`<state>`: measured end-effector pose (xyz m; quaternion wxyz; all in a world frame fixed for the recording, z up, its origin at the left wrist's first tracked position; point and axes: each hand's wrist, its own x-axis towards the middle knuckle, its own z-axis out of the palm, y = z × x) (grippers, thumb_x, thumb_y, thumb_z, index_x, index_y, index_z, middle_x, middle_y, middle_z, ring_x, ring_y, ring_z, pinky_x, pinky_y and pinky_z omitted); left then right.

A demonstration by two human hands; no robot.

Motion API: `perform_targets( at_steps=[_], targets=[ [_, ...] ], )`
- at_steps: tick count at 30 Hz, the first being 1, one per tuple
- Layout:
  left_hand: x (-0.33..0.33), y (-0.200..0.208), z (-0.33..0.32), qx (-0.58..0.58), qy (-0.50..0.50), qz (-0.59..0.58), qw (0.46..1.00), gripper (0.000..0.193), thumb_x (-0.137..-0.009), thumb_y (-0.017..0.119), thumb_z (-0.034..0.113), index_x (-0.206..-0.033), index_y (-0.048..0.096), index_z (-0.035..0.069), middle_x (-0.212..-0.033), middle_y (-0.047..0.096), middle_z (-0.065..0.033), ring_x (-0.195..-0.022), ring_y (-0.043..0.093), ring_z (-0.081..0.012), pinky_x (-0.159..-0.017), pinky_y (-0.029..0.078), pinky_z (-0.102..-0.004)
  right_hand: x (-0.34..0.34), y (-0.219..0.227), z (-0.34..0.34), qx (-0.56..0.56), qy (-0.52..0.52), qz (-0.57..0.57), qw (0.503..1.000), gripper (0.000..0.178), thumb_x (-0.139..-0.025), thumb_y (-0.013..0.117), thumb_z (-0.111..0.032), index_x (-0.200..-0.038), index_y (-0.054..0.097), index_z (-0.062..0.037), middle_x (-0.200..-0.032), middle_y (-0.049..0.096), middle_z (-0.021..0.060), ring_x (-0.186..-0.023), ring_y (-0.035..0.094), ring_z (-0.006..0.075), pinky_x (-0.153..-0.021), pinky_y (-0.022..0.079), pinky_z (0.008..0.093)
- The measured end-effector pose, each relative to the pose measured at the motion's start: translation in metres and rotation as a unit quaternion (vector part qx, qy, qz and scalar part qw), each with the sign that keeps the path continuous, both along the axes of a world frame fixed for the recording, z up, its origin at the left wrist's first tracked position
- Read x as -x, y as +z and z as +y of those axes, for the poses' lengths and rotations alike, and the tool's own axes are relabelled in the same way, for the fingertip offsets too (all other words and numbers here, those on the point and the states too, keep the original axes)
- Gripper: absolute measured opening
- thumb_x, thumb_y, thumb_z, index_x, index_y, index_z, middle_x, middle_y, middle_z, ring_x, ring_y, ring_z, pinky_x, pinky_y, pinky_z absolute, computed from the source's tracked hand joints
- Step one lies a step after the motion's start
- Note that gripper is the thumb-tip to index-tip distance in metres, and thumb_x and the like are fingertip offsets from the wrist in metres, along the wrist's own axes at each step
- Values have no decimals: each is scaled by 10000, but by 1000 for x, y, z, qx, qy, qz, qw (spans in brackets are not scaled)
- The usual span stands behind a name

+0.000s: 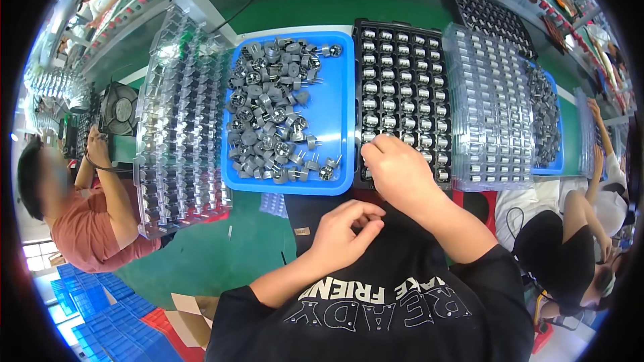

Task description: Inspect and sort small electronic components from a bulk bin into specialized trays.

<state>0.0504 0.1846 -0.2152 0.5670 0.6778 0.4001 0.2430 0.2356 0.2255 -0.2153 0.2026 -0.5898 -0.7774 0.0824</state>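
Observation:
My right hand [400, 173] is at the near left corner of a black tray [359, 94], its fingers closed and bent down over the edge. Rows of silver cylindrical parts [407, 89] fill that tray's pockets; what the fingertips grip is hidden. Closer to my body, my left hand [343, 236] hovers below the tray with curled fingers and the thumb near the index finger. Anything inside it is too small or hidden to name. Left of the black tray, a blue bin [329, 114] holds a heap of grey round parts [267, 110] with metal pins.
Stacked clear plastic trays [181, 121] stand left of the bin, and another clear tray [493, 107] with silver parts lies at right. Beyond is a second blue bin [558, 124]. A co-worker [94, 214] sits at far left beside a black fan [122, 110]; another person [570, 228] sits at right.

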Motion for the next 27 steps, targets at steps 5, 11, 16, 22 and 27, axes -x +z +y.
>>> perform_targets(
  at_steps=[5, 11, 16, 22, 27],
  targets=[
    [-20, -31, -2, 229, -63, -52, 970, 397, -1001, 628, 89, -1369, 544, -34, -1179, 709, -103, -970, 670, -127, -874, 543, -282, -8, 4, 3, 36, 4, 22, 999, 157, -787, 767, -92, -914, 690, -38, -941, 630, 95, -938, 619, 307, -836, 535, 424],
    [-36, -31, 5, 345, -66, -87, 932, 402, -1018, 612, 146, -1374, 552, -29, -1218, 700, -102, -1013, 658, -138, -930, 525, -312, -20, 14, -4, 38, 8, 65, 997, 236, -791, 794, -120, -1007, 728, -51, -1010, 659, 103, -986, 639, 313, -874, 541, 408],
    [-17, -14, 13, 212, -130, -8, 968, 377, -993, 645, 142, -1341, 604, 1, -1177, 718, -103, -974, 677, -151, -888, 541, -308, -42, 34, -24, 5, -59, 154, 986, 235, -783, 796, -94, -1004, 737, -43, -1012, 707, 128, -986, 673, 326, -870, 546, 399],
    [12, 19, 45, 12, -70, 45, 996, 322, -928, 711, 100, -1239, 683, 25, -1031, 746, -99, -892, 696, -154, -822, 551, -306, -69, 26, -60, -15, -183, 256, 949, 155, -800, 745, 15, -953, 733, -5, -919, 708, 123, -793, 689, 220, -731, 548, 307],
    [21, 17, 61, -36, 48, 57, 997, 254, -912, 717, 60, -1160, 712, 7, -954, 732, -76, -836, 670, -125, -781, 542, -290, -70, 16, -76, -18, -202, 251, 947, 104, -811, 765, -1, -907, 727, -10, -900, 714, 118, -781, 696, 232, -700, 552, 316]
  ],
)
